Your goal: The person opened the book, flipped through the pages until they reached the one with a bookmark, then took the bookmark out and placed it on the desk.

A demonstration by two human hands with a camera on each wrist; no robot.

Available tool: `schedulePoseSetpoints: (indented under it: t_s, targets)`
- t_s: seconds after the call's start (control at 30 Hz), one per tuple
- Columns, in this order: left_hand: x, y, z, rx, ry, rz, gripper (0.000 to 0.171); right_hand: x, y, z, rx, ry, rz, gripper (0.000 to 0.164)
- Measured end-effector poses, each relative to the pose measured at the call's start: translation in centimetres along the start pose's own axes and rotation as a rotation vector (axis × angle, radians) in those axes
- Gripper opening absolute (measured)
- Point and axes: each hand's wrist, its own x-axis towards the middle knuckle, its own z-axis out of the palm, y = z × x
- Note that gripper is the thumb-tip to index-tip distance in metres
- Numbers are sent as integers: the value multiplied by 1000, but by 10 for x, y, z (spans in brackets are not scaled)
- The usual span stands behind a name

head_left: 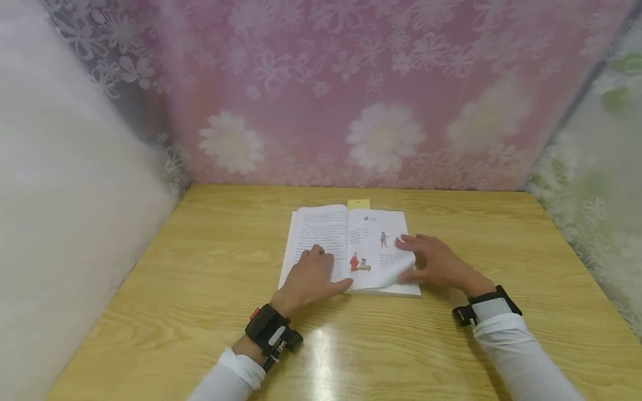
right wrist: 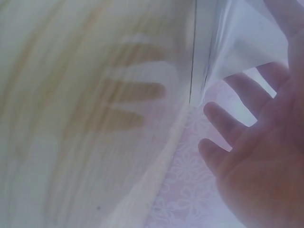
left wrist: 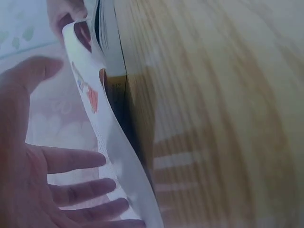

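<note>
An open book [head_left: 323,223] lies on the table, its left page full of printed text and its right page [head_left: 368,239] bearing small coloured figures. On the left page rests my left hand [head_left: 311,278], thumb stretched toward the lower middle; in the left wrist view its fingers [left wrist: 90,190] are fairly straight against the paper. My right hand [head_left: 441,264] is at the right edge and holds the page's lower corner between thumb and fingers, the paper bowed up there. The right wrist view shows lifted paper [right wrist: 251,40] between the thumb and the fingers [right wrist: 247,95].
A yellow tab [head_left: 358,204] sticks out past the book's top edge. The wood-grain table [head_left: 200,267] extends around the book. Flowered pink cloth [head_left: 311,145] hangs behind it, with pale sheets at both sides. Each wrist wears a black strapped camera [head_left: 273,334].
</note>
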Motion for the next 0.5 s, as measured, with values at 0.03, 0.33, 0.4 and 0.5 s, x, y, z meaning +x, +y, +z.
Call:
schedulePoseSetpoints:
  t_s: [0.03,0.33,0.4,0.5]
  targets:
    - [1,4,1,0,-5,-21,72,0,-1,-1,0,4,-1,84]
    - [3,26,5,55,-9,-126,99,1,-5,2,31,55,-5,81]
    - [3,28,5,67,-7,-140,101,1,-5,3,27,52,-4,82]
    - [3,30,5,70,-4,-147,102,0,-6,2,18,52,-5,84]
